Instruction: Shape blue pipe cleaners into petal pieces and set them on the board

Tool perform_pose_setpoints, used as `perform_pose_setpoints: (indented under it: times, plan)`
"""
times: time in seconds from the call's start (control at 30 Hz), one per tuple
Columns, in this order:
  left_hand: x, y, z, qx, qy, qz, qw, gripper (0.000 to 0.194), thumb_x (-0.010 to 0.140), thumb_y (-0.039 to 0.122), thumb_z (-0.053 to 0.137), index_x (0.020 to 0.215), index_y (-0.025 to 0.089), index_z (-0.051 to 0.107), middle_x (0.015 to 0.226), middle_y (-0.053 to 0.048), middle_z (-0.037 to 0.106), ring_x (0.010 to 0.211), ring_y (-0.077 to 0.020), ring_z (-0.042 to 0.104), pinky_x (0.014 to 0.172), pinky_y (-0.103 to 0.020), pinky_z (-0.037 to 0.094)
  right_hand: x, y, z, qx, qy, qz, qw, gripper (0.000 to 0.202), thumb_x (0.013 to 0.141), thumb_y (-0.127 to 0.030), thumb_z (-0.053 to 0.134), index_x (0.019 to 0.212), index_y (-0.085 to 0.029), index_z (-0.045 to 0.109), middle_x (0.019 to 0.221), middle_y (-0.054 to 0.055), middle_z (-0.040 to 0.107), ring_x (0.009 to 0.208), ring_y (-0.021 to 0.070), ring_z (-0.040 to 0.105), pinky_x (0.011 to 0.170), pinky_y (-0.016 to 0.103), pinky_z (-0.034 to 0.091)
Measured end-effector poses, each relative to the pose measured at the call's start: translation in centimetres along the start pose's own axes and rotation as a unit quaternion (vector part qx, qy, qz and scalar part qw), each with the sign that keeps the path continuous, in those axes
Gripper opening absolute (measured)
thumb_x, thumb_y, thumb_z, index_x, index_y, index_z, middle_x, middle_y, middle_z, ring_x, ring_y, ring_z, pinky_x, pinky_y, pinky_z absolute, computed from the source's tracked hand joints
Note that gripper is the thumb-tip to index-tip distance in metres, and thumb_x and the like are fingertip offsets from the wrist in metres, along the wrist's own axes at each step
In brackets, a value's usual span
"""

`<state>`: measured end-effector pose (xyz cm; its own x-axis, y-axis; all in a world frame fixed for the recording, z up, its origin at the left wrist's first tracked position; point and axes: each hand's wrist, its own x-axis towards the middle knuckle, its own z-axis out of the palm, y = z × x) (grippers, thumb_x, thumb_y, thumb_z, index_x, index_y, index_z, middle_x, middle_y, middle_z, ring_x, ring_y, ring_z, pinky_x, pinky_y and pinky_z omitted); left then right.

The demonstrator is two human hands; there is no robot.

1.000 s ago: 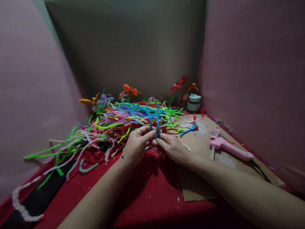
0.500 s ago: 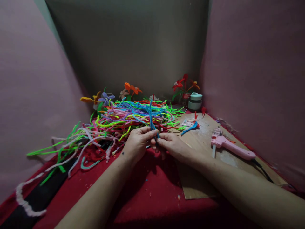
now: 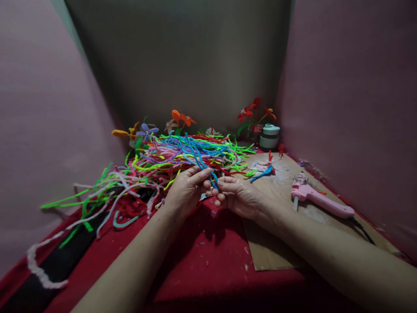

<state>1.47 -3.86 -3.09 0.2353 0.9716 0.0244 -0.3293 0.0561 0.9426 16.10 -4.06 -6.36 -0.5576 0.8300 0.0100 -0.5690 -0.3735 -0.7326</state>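
Note:
Blue pipe cleaners (image 3: 202,161) are pinched between the fingers of my left hand (image 3: 187,189), their long ends slanting up and to the left. Twisted together, their lower end reaches the fingertips of my right hand (image 3: 239,195), which grip it from the right side. Both hands hover over the red cloth, fingertips nearly touching. Just behind them lies a big heap of pipe cleaners (image 3: 163,157) in green, pink, purple, yellow, red and blue.
A pink glue gun (image 3: 321,201) lies on a wooden board (image 3: 270,254) at the right, near a blue pipe-cleaner piece (image 3: 263,173). Behind stand orange flowers (image 3: 184,119), red flowers (image 3: 249,112) and a lidded jar (image 3: 269,137). Red cloth (image 3: 195,278) covers the table.
The blue pipe cleaners have swung from nearly upright to leaning left. My right hand's fingers have turned and opened out somewhat around the lower end.

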Motion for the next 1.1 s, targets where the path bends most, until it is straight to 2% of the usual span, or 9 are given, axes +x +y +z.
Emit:
perform_pose_setpoints:
  times: [0.2, 0.37, 0.5, 0.67, 0.77, 0.93, 1.1]
  plan:
    - [-0.3, 0.2, 0.4, 0.004, 0.002, 0.017, 1.000, 0.013, 0.070, 0.022, 0.065, 0.075, 0.015, 0.056, 0.051, 0.004, 0.055, 0.044, -0.0086, 0.053, 0.048, -0.022, 0.047, 0.0, 0.1, 0.1, 0.019, 0.019, -0.008, 1.000, 0.010, 0.070, -0.011, 0.067, 0.070, -0.013, 0.057, 0.061, 0.001, 0.062, 0.051, 0.0074, 0.055, 0.055, 0.022, 0.050]
    - [-0.7, 0.5, 0.5, 0.013, -0.008, 0.030, 0.999, 0.014, 0.067, 0.020, 0.068, 0.074, 0.015, 0.057, 0.054, 0.003, 0.057, 0.046, -0.0083, 0.054, 0.047, -0.020, 0.044, -0.1, -0.1, 0.7, -0.009, 0.043, -0.032, 0.999, 0.014, 0.061, -0.012, 0.072, 0.066, -0.013, 0.059, 0.058, 0.000, 0.062, 0.046, 0.0072, 0.054, 0.052, 0.022, 0.050]
    - [-0.8, 0.2, 0.5, 0.083, -0.015, 0.014, 0.996, 0.016, 0.067, 0.025, 0.069, 0.072, 0.014, 0.059, 0.057, 0.001, 0.059, 0.046, -0.0070, 0.052, 0.043, -0.017, 0.038, -0.2, -0.4, 0.9, -0.028, 0.058, -0.072, 0.995, 0.016, 0.057, -0.011, 0.073, 0.065, -0.014, 0.059, 0.056, 0.000, 0.062, 0.050, 0.0086, 0.057, 0.051, 0.020, 0.049]
    - [-0.7, -0.3, 0.4, 0.165, 0.013, 0.058, 0.984, 0.018, 0.069, 0.028, 0.067, 0.065, 0.013, 0.057, 0.053, 0.001, 0.055, 0.045, -0.0067, 0.048, 0.042, -0.017, 0.035, -0.3, -0.5, 0.9, -0.045, 0.077, -0.070, 0.994, 0.015, 0.058, -0.013, 0.072, 0.066, -0.013, 0.059, 0.057, 0.000, 0.062, 0.049, 0.0096, 0.057, 0.049, 0.021, 0.049]
    - [-0.6, -0.2, 0.4, 0.155, 0.024, 0.052, 0.986, 0.018, 0.069, 0.028, 0.067, 0.066, 0.014, 0.056, 0.050, 0.003, 0.052, 0.041, -0.0041, 0.042, 0.040, -0.016, 0.031, -0.2, -0.4, 0.5, -0.066, 0.056, -0.054, 0.995, 0.011, 0.065, -0.016, 0.069, 0.072, -0.012, 0.062, 0.062, 0.002, 0.063, 0.052, 0.0094, 0.057, 0.052, 0.022, 0.049]
    - [-0.8, 0.3, 0.6, 0.118, 0.035, 0.017, 0.992, 0.020, 0.064, 0.027, 0.070, 0.063, 0.014, 0.055, 0.045, 0.006, 0.045, 0.035, -0.0013, 0.032, 0.035, -0.015, 0.021, 0.1, -0.3, -0.3, -0.072, 0.000, 0.004, 0.997, 0.010, 0.072, -0.019, 0.064, 0.073, -0.009, 0.062, 0.061, 0.003, 0.062, 0.046, 0.0080, 0.053, 0.047, 0.023, 0.047]
    - [-1.0, 0.6, 0.8, 0.117, 0.016, -0.001, 0.993, 0.021, 0.066, 0.026, 0.068, 0.059, 0.015, 0.051, 0.042, 0.007, 0.042, 0.033, -0.0008, 0.028, 0.034, -0.016, 0.018, 0.1, -0.3, -0.1, -0.030, 0.011, 0.042, 0.999, 0.002, 0.070, -0.012, 0.061, 0.070, -0.010, 0.061, 0.055, 0.001, 0.060, 0.044, 0.0077, 0.052, 0.045, 0.021, 0.045]
